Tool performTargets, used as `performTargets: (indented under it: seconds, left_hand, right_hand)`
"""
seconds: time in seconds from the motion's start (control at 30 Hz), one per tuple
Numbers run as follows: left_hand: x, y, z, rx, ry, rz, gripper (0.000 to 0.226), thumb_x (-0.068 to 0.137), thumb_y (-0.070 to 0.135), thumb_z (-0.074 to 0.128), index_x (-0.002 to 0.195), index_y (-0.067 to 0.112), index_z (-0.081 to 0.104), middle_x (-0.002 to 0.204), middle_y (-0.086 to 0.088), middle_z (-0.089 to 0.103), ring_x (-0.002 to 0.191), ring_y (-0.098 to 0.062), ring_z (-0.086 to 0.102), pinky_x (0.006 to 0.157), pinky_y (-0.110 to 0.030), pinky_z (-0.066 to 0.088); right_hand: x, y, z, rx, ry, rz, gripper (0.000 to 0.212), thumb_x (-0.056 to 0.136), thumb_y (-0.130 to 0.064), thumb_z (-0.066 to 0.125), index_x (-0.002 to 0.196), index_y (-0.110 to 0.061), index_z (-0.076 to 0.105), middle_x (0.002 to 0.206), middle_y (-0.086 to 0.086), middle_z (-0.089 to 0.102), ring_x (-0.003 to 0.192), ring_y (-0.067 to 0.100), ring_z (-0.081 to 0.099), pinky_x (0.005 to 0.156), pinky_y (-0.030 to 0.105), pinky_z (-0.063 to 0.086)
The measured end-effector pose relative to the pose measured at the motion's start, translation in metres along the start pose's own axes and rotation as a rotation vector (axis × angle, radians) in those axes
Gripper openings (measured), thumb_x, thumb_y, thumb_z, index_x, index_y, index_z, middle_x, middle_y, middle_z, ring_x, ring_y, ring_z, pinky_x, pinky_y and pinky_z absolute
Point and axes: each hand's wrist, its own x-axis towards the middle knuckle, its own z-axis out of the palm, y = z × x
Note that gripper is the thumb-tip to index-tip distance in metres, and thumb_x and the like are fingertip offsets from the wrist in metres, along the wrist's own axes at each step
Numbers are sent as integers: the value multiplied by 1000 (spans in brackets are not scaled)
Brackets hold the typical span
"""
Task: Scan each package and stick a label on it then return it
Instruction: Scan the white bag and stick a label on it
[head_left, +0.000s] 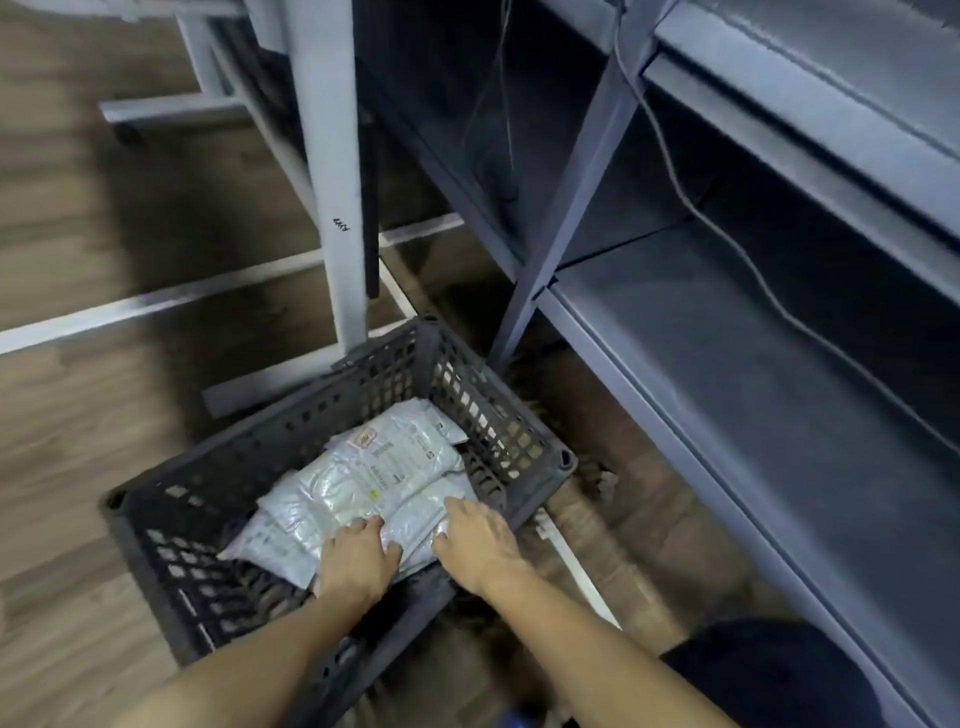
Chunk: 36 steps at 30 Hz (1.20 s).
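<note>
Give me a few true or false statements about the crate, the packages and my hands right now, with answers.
1. Both hands, left and right, are on the packages in the crate. True.
2. The crate sits on a shelf. False: it is on the floor, beside the shelving.
3. The packages are grey bags. True.
4. The crate has solid walls. False: its walls are perforated.

Crate (291, 415): dark plastic, matt, perforated lattice walls, scuffed.
Packages (374, 478): silvery-grey plastic film, glossy, crinkled, with printed paper labels.
Floor (78, 426): wood-grain planks, brown, low sheen.
Shelving (727, 338): painted metal, grey-blue, smooth, matt.
Table leg (332, 182): pale grey painted metal, smooth.
Cable (727, 228): grey, smooth sheath, probably plastic.
</note>
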Motion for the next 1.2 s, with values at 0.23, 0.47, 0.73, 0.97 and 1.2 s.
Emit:
performTargets:
  seconds: [0.23, 0.47, 0.73, 0.97, 1.2]
  left_hand:
    - [25, -15, 16, -297, 30, -319, 49, 94, 36, 49, 132, 7, 42, 134, -15, 45, 122, -34, 46, 98, -41, 40]
    - [62, -11, 20, -622, 183, -791, 79, 81, 34, 74, 134, -5, 29, 138, -28, 33, 128, -41, 34, 103, -48, 32]
    - [70, -23, 29, -756, 202, -975, 75, 80, 29, 75, 132, -7, 34, 137, -28, 40, 128, -41, 38, 107, -46, 32]
    - [54, -28, 4, -965, 306, -625, 56, 88, 12, 61, 137, 10, 33, 119, -19, 55, 102, -37, 54, 89, -41, 45]
    - [40, -22, -64, -983, 336, -340, 37, 82, -4, 50, 111, 17, 47, 87, -3, 59, 81, -26, 56, 64, -31, 46]
  right_hand:
    - [23, -4, 21, 48, -39, 21, 51, 97, -27, 38, 144, -9, 33, 143, 14, 42, 131, 31, 39, 108, 38, 30]
    - [34, -3, 26, 116, -11, 27, 48, 98, -29, 39, 142, -9, 38, 137, 13, 48, 126, 29, 44, 106, 38, 35]
    - [35, 12, 26, 190, -21, 51, 48, 98, -26, 38, 144, -11, 35, 139, 10, 46, 128, 26, 42, 105, 36, 36]
    - [29, 7, 4, 226, 21, 15, 46, 98, -25, 38, 142, -10, 37, 141, 10, 44, 130, 25, 39, 106, 36, 34]
    - [10, 2, -44, 208, 131, -33, 38, 97, -26, 39, 132, -12, 43, 132, 8, 47, 122, 24, 43, 102, 38, 38]
